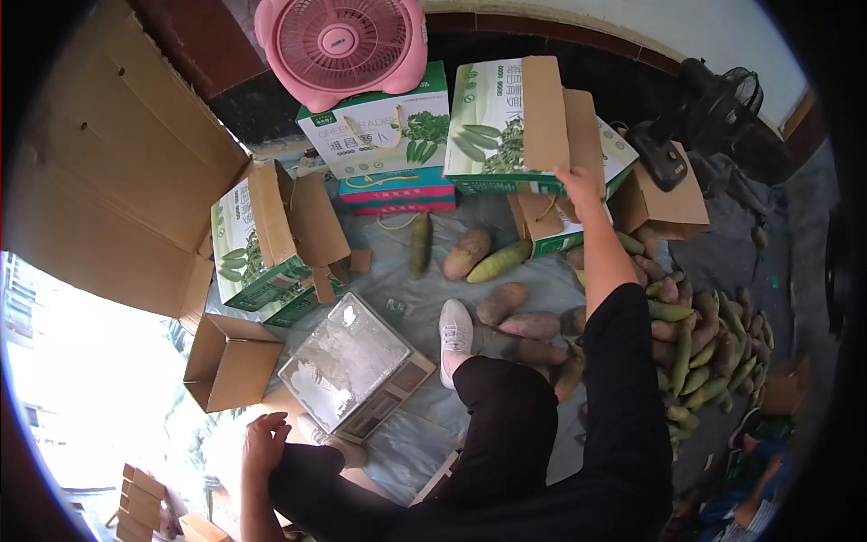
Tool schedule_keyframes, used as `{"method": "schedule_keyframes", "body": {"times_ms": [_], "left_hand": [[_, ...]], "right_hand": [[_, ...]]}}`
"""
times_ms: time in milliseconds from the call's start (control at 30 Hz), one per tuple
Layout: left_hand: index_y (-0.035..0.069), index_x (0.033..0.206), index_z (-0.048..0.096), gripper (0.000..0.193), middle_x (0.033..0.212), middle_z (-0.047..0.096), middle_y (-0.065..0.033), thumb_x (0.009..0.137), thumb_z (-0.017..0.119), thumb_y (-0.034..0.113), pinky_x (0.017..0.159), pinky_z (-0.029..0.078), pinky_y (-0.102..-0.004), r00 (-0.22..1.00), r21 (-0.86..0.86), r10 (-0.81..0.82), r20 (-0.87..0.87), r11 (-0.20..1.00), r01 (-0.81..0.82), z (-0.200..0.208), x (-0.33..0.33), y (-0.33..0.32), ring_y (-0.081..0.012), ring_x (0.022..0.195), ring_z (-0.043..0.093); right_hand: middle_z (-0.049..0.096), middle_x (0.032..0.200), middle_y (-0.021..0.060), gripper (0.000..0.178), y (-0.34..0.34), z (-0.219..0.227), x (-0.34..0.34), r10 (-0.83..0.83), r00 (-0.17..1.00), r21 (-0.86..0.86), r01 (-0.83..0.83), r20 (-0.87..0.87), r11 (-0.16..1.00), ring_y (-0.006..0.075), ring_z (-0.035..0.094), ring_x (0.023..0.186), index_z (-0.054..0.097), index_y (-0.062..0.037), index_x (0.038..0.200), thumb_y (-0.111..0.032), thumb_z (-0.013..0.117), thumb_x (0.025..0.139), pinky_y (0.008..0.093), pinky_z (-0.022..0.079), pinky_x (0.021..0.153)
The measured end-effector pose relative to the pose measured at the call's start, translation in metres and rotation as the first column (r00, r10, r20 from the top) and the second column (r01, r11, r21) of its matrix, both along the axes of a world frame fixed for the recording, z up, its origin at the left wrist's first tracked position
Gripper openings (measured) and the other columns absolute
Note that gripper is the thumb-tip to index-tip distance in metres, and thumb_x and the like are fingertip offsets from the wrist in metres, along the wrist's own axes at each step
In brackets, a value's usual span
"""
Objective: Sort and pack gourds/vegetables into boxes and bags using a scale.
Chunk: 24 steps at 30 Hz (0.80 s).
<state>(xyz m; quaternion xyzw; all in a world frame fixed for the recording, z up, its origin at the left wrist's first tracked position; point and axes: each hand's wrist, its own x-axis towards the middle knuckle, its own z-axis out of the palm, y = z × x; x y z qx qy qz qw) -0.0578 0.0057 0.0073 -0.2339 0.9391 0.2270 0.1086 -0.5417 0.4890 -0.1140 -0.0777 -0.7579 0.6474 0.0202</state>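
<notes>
My right arm reaches forward, and my right hand (581, 188) grips the near edge of a green-and-white cardboard box (488, 113) at its raised brown flap. The box lies printed side up with its flaps standing open, on top of other boxes. My left hand (265, 441) rests beside my left knee, its fingers loosely bent and nothing visible in them. In front of that hand stands a scale (348, 361) with a worn, silvery top. Several long green radishes (499, 261) and brown-purple tubers (467, 254) lie on the sheet ahead of my shoe.
A pink fan (348, 45) sits on a closed gift box (379, 135). Open boxes stand left (262, 239), beside a large cardboard sheet (108, 154). A heap of radishes and tubers (709, 352) spreads right. A black fan (722, 108) stands behind; another person (759, 488) is lower right.
</notes>
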Motion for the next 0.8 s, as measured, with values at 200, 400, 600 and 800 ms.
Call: {"method": "schedule_keyframes", "body": {"times_ms": [200,400,600,800], "left_hand": [[0.001,0.096,0.065,0.024,0.085,0.065,-0.0168,0.074,0.064,0.01,0.07,0.05,-0.0359,0.997,-0.066,-0.063,-0.049,0.996,0.06,-0.001,0.009,-0.002,-0.0282,0.076,0.064],[0.001,0.096,0.065,0.024,0.085,0.065,-0.0164,0.074,0.063,0.011,0.071,0.049,-0.0363,0.993,-0.087,-0.04,-0.115,0.996,0.03,0.007,0.026,-0.001,-0.0283,0.077,0.064],[0.003,0.095,0.065,0.023,0.086,0.064,-0.0159,0.074,0.063,0.011,0.073,0.048,-0.0369,0.987,-0.078,-0.015,-0.162,0.997,0.003,0.008,0.046,-0.008,-0.0291,0.08,0.063],[0.002,0.096,0.064,0.023,0.085,0.064,-0.016,0.075,0.063,0.012,0.071,0.048,-0.0368,0.973,-0.09,-0.032,-0.228,0.996,0.012,0.007,0.069,-0.016,-0.0292,0.078,0.062]], "right_hand": [[0.053,0.069,-0.0021,0.016,-0.029,0.001,0.045,0.092,0.99,-0.132,-0.077,0.111,0.988,0.0081,0.047,0.06,0.061,-0.006,0.082,-0.019,0.068,0.075,0.024,0.036,0.051],[0.064,0.089,0.0059,0.022,-0.036,0.026,0.107,0.127,0.987,-0.256,-0.098,0.099,0.962,0.0139,0.059,0.08,0.063,0.0015,0.094,-0.011,0.065,0.076,0.0267,0.045,0.071],[0.064,0.092,0.0086,0.025,-0.037,0.028,0.156,0.236,0.961,-0.229,-0.199,0.147,0.953,0.0151,0.06,0.082,0.062,0.0037,0.098,-0.007,0.063,0.075,0.0269,0.046,0.073],[0.063,0.078,0.007,0.02,-0.062,0.076,0.192,0.334,0.939,0.143,-0.343,0.079,0.929,0.0132,0.058,0.071,0.064,0.004,0.088,-0.006,0.058,0.071,0.0257,0.044,0.065]]}}
